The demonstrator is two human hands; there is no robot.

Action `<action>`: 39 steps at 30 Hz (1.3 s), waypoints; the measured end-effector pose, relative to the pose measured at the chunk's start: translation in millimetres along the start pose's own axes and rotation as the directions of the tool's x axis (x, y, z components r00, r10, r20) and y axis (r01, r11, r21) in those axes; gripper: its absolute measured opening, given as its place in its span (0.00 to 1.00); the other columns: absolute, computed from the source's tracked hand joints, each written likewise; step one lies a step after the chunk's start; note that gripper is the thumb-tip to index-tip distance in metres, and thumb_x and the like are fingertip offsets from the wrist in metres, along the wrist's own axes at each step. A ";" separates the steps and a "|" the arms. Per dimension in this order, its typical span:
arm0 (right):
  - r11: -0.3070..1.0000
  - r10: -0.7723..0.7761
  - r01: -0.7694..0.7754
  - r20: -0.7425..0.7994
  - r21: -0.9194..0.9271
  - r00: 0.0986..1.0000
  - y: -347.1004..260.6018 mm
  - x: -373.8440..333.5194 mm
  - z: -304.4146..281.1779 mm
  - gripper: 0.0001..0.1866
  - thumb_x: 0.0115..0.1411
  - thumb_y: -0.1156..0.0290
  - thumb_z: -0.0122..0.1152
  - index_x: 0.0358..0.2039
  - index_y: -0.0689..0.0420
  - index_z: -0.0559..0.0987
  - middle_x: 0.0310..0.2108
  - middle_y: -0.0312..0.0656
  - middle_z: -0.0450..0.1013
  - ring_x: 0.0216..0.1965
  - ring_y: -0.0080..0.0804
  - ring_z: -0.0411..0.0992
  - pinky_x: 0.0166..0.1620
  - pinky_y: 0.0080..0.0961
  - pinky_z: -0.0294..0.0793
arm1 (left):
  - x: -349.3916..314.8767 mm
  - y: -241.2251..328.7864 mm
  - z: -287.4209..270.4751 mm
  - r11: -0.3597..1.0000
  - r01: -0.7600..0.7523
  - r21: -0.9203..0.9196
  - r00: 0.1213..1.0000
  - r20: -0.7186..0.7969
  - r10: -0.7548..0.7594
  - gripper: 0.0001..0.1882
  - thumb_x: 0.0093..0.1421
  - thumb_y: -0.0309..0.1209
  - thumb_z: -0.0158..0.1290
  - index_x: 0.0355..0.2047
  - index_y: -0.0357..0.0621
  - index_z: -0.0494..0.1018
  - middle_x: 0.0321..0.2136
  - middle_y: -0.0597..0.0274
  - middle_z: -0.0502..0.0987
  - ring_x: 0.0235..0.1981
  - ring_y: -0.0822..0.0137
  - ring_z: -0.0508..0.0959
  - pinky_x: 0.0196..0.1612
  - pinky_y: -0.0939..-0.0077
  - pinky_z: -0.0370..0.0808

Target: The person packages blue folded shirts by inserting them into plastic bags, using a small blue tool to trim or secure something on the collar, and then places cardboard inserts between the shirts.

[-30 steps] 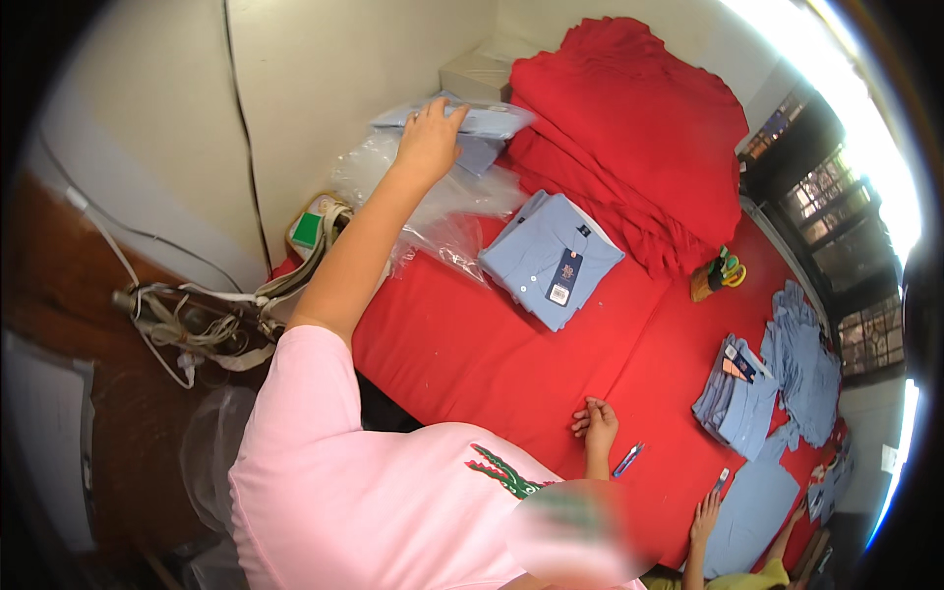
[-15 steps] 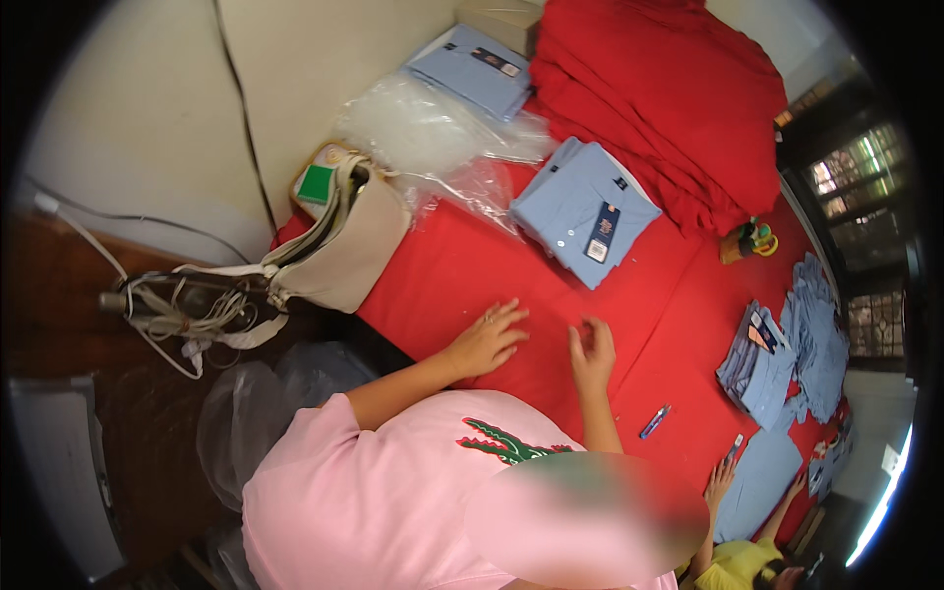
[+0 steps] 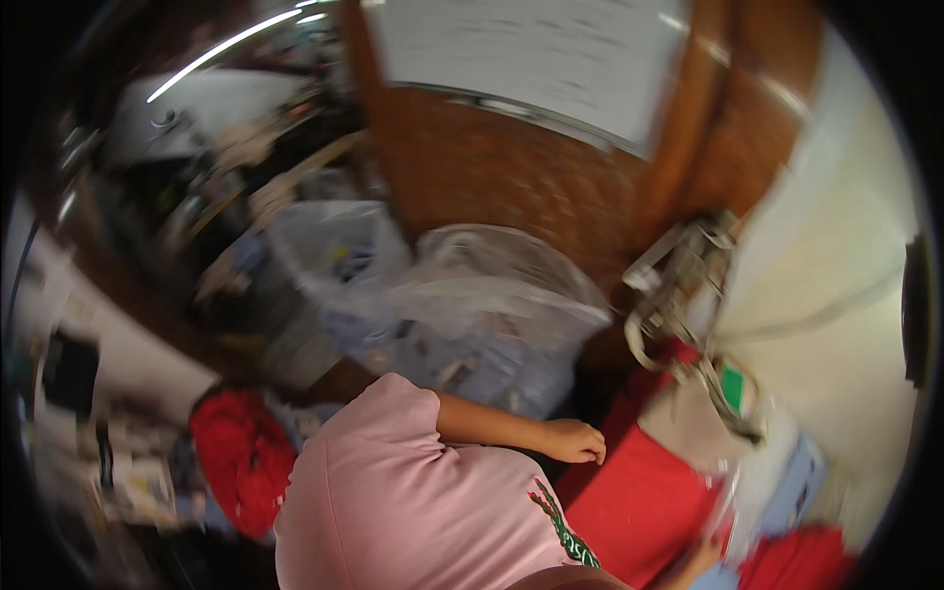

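Note:
My left hand [image 3: 575,442] hangs at the edge of the red-covered table [image 3: 629,501], its fingers curled in, and nothing shows in it. My right hand [image 3: 700,562] is low in the head view, smeared by motion. Its fingers cannot be made out. It lies by a light blue folded shirt [image 3: 723,578], mostly cut off by the lower edge. A cream handbag [image 3: 688,423] stands on the table beyond my left hand. Clear plastic wrapping [image 3: 777,472] lies to its right.
Large clear plastic bags [image 3: 492,324] with blue items inside stand left of the table. A whiteboard [image 3: 531,59] hangs on the brown wooden wall [image 3: 511,167]. Red cloth [image 3: 241,457] is heaped at far left, more red cloth [image 3: 801,560] at lower right.
My view has swung left, away from the tabletop toward the plastic bags and whiteboard. My left hand's spread fingers are now curled, and my right hand is near the lower edge.

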State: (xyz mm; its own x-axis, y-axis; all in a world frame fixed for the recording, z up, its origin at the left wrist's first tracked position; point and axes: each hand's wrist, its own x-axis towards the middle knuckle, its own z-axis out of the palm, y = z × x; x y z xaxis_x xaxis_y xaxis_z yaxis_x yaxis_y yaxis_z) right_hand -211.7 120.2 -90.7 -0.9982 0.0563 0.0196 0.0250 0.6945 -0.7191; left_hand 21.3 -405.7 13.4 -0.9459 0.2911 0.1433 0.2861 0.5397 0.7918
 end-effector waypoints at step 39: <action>0.909 -0.413 0.340 -0.424 -0.241 0.806 16.9 -18.0 9.2 0.27 0.70 0.45 0.64 0.35 0.62 0.88 0.23 0.50 0.81 0.21 0.45 0.77 0.24 0.44 0.74 | -249.1 16.3 30.8 0.938 0.345 0.019 0.931 -0.134 -0.340 0.12 0.61 0.28 0.57 0.43 0.42 0.83 0.41 0.53 0.85 0.44 0.51 0.84 0.49 0.57 0.79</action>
State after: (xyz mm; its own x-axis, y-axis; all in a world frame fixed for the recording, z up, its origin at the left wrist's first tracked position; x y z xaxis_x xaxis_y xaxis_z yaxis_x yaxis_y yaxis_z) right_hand -193.7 124.3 -109.6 -0.7919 0.0626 0.6075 -0.3031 0.8233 -0.4799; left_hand 266.3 -445.1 -27.7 -0.9983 -0.0179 -0.0561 -0.0551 0.6219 0.7811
